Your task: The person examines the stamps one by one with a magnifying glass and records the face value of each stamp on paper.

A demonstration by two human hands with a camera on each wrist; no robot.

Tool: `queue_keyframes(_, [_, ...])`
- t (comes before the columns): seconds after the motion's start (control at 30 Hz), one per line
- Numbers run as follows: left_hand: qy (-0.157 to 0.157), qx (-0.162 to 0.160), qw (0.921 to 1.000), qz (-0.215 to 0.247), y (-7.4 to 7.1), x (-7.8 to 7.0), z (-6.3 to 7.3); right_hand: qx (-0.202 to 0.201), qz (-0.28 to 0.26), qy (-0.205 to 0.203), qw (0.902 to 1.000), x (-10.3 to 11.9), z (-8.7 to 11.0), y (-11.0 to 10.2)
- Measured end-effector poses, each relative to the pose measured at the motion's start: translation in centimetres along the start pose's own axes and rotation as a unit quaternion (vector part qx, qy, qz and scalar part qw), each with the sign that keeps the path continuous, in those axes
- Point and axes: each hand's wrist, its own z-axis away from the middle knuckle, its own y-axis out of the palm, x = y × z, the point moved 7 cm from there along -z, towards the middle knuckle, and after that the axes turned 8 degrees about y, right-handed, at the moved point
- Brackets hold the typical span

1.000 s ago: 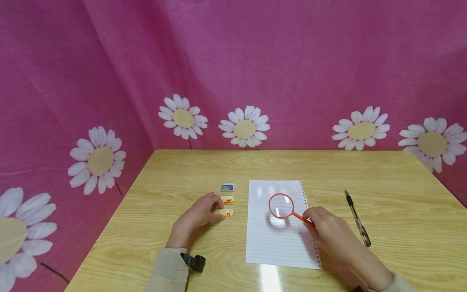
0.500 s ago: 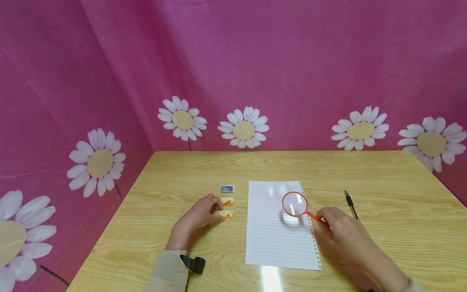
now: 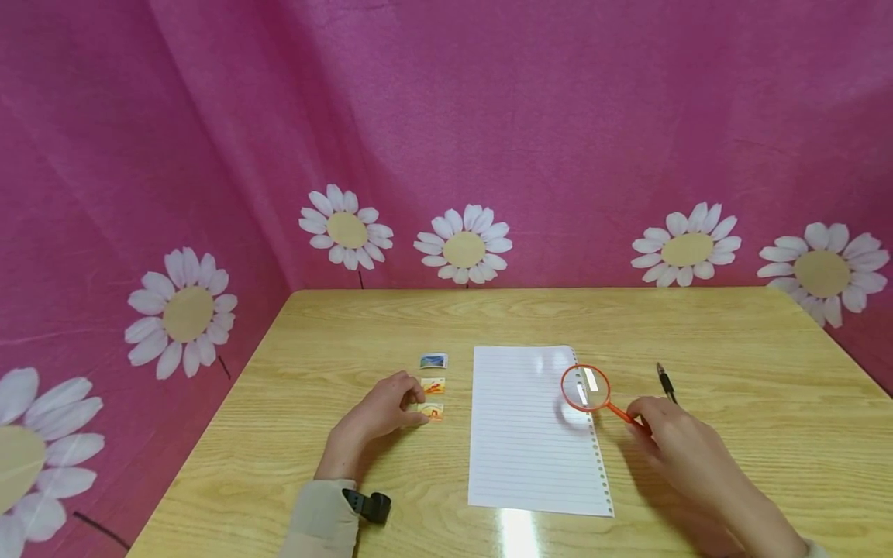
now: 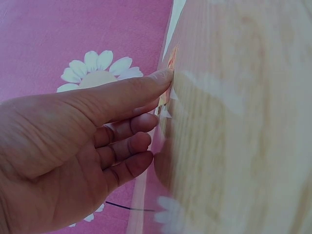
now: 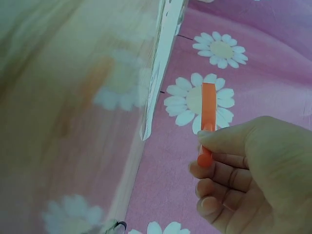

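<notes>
In the head view, the person's right hand [image 3: 680,442] grips a red-orange magnifying glass with a round clear lens [image 3: 604,397] by its handle, the lens held over the punched right edge of a white lined sheet of paper [image 3: 530,442]. The right wrist view adds what the head view hides: the handle's rounded end, pinched between thumb and forefinger, the other three fingers curled loosely below. There the lens does not show as a circle.

The person's left hand [image 3: 377,411] has relaxed, bent fingers, grasping nothing. From the head, thumb and forefinger meet the left edges of two small rectangular yellow-orange printed cards [image 3: 433,387]; the left wrist view shows the thumb straight and the remaining fingers loosely bent, one card edge-on by the thumb tip.

Counted: three cards in a column, the farthest a small blue printed card [image 3: 434,361]; one sheet; one magnifying glass; one slim black pen [image 3: 667,382], partly behind the right hand; six white daisies on the magenta cloth [image 3: 558,116].
</notes>
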Motion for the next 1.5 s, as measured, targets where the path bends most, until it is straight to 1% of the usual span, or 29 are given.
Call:
queue_keyframes(0.2, [0.006,0.002,1.0000,-0.002,0.0,-0.1,-0.1,0.007,-0.001,0.028,0.9996,-1.0,0.3,0.0])
queue_keyframes(0.43, [-0.003,0.005,1.0000,-0.002,0.0,-0.2,0.0,-0.007,0.000,0.029,0.9996,-1.8,0.7,-0.5])
queue_keyframes(0.57, [-0.005,0.004,1.0000,0.002,0.1,-0.2,0.0,0.002,0.002,0.038,0.9993,-1.9,0.6,-0.4])
queue_keyframes(0.8, [-0.016,0.006,0.9998,0.006,0.1,0.0,0.1,0.028,-0.001,0.060,0.9978,-2.0,0.3,-0.2])
queue_keyframes(0.87, [-0.012,0.005,0.9999,0.004,0.1,0.0,0.0,0.031,-0.005,0.061,0.9977,-2.0,0.2,-0.1])
queue_keyframes(0.93, [-0.005,0.005,1.0000,0.002,0.0,-0.1,0.0,0.026,-0.007,0.054,0.9982,-1.9,0.1,0.0])
queue_keyframes(1.03, [-0.003,0.006,1.0000,0.004,0.0,-0.1,0.0,0.023,-0.011,0.053,0.9982,-2.0,-0.1,0.3])
queue_keyframes(1.1, [-0.003,0.008,0.9999,0.006,0.1,0.0,0.0,0.035,-0.016,0.069,0.9969,-2.2,-0.2,0.6])
queue_keyframes(1.27, [-0.003,0.008,1.0000,0.003,0.1,0.0,0.1,0.083,-0.028,0.119,0.9890,-2.6,-0.7,1.3])
queue_keyframes(1.5, [-0.003,0.008,0.9999,0.005,-0.1,-0.2,0.1,0.108,-0.035,0.139,0.9837,-2.8,-1.0,1.8])
